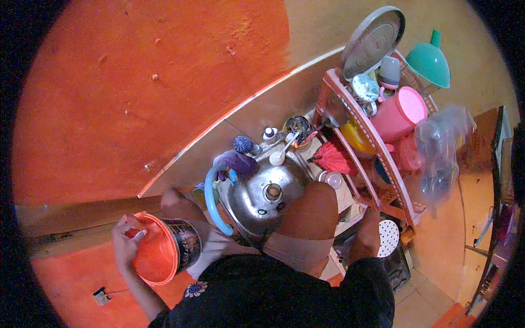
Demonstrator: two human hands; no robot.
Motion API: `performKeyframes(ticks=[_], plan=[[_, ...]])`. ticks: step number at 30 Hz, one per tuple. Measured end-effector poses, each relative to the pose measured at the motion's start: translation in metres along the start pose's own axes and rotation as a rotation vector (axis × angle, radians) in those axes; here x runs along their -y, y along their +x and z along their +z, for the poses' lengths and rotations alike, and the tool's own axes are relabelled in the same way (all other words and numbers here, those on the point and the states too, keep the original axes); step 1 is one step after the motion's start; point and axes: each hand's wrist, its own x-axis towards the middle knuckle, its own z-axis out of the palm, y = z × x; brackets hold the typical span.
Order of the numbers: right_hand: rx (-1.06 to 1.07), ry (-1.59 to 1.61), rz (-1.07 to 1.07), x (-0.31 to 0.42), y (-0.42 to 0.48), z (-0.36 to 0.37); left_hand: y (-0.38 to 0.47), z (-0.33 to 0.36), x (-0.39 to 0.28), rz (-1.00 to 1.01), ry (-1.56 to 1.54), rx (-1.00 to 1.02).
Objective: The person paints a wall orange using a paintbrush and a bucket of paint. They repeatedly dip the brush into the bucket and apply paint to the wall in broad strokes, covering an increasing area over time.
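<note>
My left hand grips the rim of an orange-lined plastic bucket with a dark printed outside, tilted open side toward the left. My right forearm reaches up beside the pink rack; the hand itself is hidden there. Between my bare knees lies a stainless steel sink with a drain strainer and two small black rings. A light blue hose curves over its left edge. A purple cloth, a blue scrubbing ball and a white ladle lie around the far rim.
A pink plastic dish rack at right holds a pink jug, cups and a large round metal lid. A green funnel and a clear plastic bag are at its outer side. A red net bag lies near the rack's foot.
</note>
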Motion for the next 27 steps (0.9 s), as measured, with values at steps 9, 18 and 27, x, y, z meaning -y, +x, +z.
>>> performKeyframes(ticks=[9, 18, 27], plan=[[0.008, -0.037, 0.003, -0.001, 0.009, -0.013, 0.002, 0.006, 0.004, -0.163, -0.16, -0.054], [0.03, -0.09, 0.011, -0.007, 0.004, -0.03, -0.007, 0.016, 0.028, -0.073, -0.15, -0.126], [-0.486, -0.048, -0.201, -0.02, -0.129, -0.12, -0.012, 0.0, 0.018, -0.078, -0.159, -0.033]])
